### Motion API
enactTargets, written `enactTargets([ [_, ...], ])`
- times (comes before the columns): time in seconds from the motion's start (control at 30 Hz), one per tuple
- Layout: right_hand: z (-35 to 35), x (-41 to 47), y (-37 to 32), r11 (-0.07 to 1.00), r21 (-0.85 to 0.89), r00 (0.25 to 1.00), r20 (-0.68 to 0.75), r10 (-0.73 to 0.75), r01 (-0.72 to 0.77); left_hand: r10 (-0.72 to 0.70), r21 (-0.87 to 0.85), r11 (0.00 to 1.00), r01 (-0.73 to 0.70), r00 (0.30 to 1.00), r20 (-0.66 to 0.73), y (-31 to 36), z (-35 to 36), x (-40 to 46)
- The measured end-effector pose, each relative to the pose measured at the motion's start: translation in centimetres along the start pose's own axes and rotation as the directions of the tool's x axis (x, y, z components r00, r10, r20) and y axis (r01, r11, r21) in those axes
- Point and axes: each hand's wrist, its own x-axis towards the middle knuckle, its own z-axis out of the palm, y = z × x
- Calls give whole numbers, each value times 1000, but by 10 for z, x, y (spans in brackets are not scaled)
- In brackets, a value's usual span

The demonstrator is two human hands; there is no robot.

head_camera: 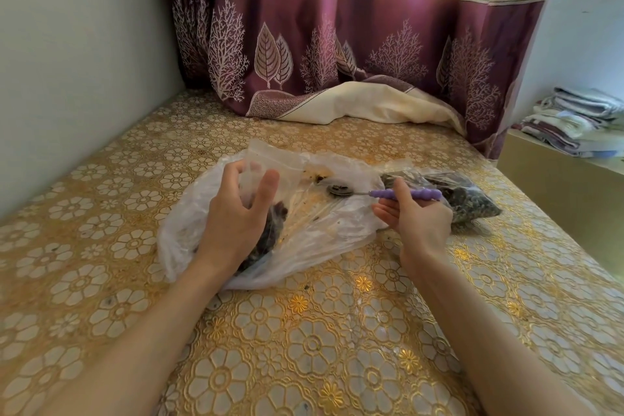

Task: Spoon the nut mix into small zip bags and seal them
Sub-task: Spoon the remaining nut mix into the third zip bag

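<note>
Holding the spoon (388, 194), the right hand (417, 216) sits beside the left hand's (236, 213) zip bag (270, 162).

Gold and cream flower-and-ring pattern all over the desk (304, 348) cover. Plum curtain (337, 44) with pale branching trees and outlined leaves, cream band above, cream lining turned out at the hem. Lilac beaded handle on the spoon (401, 194), dark silvery bowl. Clear, cloudy-white large plastic bag (320, 230) smeared with yellow-brown streaks, dark brown nut mix (270, 233) inside. Clear small zip bag (270, 159). Dark grey-black speckled filled bag (469, 196). Pale grey-white wall (67, 61). White, maroon and pale blue folded towels (574, 121).
</note>
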Motion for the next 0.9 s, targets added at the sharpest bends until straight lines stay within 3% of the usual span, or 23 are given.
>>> enactTargets([
  [0.17,4,1,0,998,45,999,-30,34,-33,2,6,1000,-2,1000,-2,0,0,0],
  [0.57,2,-5,-13,975,143,985,55,166,-172,-1,22,1000,2,1000,-5,1,0,-1],
  [0.9,-2,-6,-11,981,82,983,62,171,-175,3,16,1000,-3,1000,-3,1,0,0],
])
